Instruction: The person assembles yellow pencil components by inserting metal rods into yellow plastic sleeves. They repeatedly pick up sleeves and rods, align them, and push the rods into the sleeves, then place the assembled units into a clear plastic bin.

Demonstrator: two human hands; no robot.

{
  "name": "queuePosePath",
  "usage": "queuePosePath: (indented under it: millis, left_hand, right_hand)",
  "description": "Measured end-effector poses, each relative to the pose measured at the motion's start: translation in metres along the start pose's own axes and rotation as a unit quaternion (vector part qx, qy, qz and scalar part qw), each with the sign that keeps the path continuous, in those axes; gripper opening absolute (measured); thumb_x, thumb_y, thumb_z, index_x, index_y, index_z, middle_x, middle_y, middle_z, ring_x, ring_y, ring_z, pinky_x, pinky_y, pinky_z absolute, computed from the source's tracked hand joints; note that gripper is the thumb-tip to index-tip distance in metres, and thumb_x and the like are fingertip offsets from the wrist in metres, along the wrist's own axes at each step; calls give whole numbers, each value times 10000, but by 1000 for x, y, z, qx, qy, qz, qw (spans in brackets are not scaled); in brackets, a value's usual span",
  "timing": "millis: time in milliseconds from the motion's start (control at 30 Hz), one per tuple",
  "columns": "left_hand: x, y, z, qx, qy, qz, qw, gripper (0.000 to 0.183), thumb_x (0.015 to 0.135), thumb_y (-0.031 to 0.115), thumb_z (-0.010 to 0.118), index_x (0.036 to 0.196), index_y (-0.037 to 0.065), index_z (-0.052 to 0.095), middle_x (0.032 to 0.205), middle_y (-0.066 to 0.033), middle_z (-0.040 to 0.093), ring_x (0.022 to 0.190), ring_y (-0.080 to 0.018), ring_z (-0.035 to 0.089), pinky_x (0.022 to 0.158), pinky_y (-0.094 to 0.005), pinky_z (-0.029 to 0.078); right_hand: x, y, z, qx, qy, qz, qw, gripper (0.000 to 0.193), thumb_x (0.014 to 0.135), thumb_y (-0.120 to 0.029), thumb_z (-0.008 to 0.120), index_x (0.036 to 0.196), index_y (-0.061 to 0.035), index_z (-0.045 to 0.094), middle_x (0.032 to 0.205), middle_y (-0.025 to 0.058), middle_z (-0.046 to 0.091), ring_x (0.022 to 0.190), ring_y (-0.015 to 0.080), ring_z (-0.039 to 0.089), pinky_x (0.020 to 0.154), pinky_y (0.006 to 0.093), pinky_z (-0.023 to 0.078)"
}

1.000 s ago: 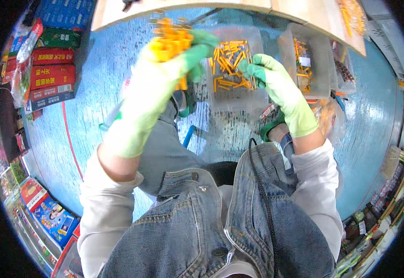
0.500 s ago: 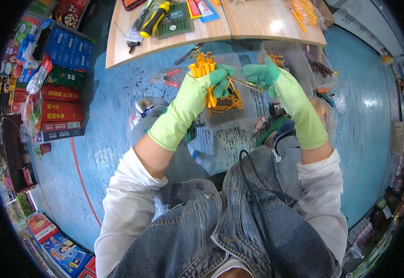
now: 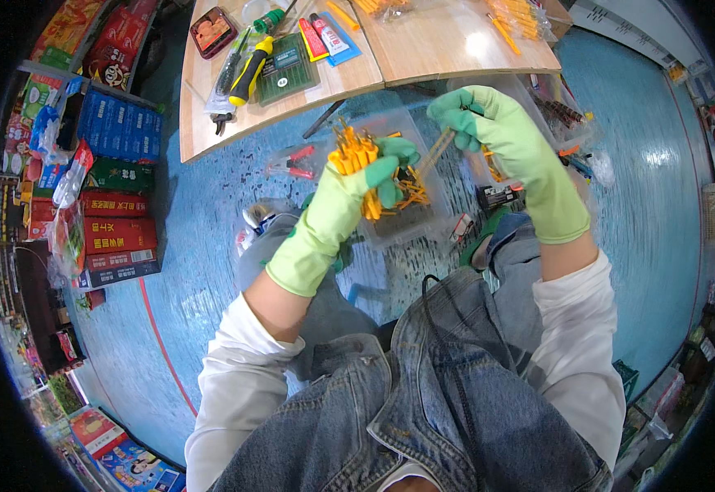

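Note:
My left hand [image 3: 384, 170], in a green rubber glove, is closed round a bundle of yellow-orange plastic tubes [image 3: 352, 156], their ends pointing up and down past the glove. Higher and to the right, my gloved right hand [image 3: 466, 117] pinches a thin metal rod [image 3: 434, 153], which slants down toward the left hand. The rod's exact kind cannot be made out. Beneath both hands, a clear plastic box [image 3: 413, 226] on the floor holds loose yellow-orange pieces, partly hidden by the left glove.
On the wooden table [image 3: 423, 57] ahead lie a yellow-and-black screwdriver [image 3: 251, 72], a green case [image 3: 288, 74], glue packets [image 3: 333, 37] and bagged yellow tubes [image 3: 521, 18]. Red-handled pliers [image 3: 293, 161] are on the floor. Stacked boxes [image 3: 120, 131] stand at left, another clear bin [image 3: 542, 123] at right.
My right hand has risen away from the left, and the rod has swung from nearly level to a steep slant. The left hand keeps its hold on the tubes. The view has shifted slightly.

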State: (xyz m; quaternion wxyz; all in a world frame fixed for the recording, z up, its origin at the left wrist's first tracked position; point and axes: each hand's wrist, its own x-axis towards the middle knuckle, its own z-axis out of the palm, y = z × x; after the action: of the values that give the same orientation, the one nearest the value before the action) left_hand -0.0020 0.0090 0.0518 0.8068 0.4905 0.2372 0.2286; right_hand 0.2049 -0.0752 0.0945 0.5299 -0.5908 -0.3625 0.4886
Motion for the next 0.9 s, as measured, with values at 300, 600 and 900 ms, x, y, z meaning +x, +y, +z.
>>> queuePosePath:
  millis: [300, 600, 900]
  left_hand:
    - [-8, -8, 7, 81, -53, -57, 994, 228, 827, 121, 663, 1037, 44, 621, 855, -18, 658, 652, -83, 576, 561, -215, 452]
    - [-12, 0, 1, 89, -19, -16, 996, 253, 828, 106, 633, 1064, 29, 585, 859, -49, 651, 701, -107, 600, 596, -237, 479]
    - [-7, 3, 2, -37, -47, -46, 997, 303, 809, 186, 657, 1051, 13, 602, 806, -70, 649, 607, -140, 605, 531, -266, 498]
  right_hand:
    - [-14, 2, 36, -82, -81, -64, 991, 380, 840, 7, 595, 1215, -15, 538, 868, 5, 590, 729, 61, 544, 676, 226, 484]
    - [-14, 4, 44, -25, -98, -41, 994, 394, 813, -64, 681, 1183, -4, 561, 978, -4, 607, 907, 76, 570, 794, 227, 474]
    - [-16, 8, 39, 9, -48, -6, 999, 278, 935, -274, 542, 1037, -35, 640, 761, -16, 604, 662, 56, 525, 569, 192, 389]
